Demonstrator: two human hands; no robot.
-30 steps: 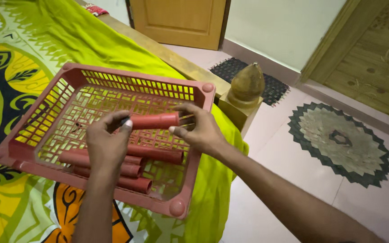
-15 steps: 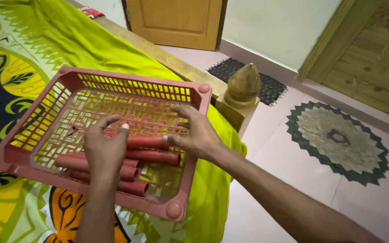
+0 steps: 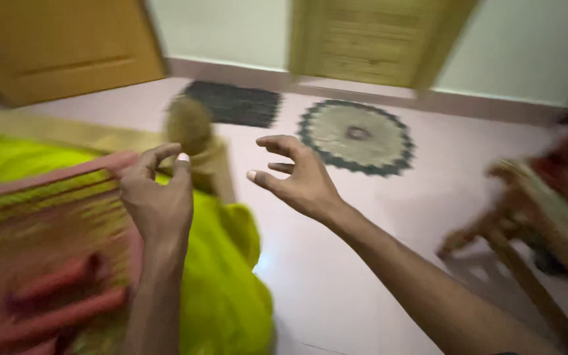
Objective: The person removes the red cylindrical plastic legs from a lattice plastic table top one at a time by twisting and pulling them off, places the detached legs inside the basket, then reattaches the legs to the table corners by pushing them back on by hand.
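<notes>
I see a bed (image 3: 231, 289) draped in a yellow-green sheet, blurred by motion. A pink plastic basket (image 3: 47, 184) lies on the sheet, left of the bed's rounded wooden corner post (image 3: 189, 125). Inside the basket I make out reddish rolls (image 3: 54, 302). Beyond the post, on the pale floor (image 3: 336, 276), lie a dark mat (image 3: 235, 104) and a round patterned mat (image 3: 356, 135).

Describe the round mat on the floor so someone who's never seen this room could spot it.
Start at the wooden door in the far wall. On the pink floor just before it lies the round mat, pale with a dark scalloped edge. The mat beside it is rectangular and all dark.
</notes>
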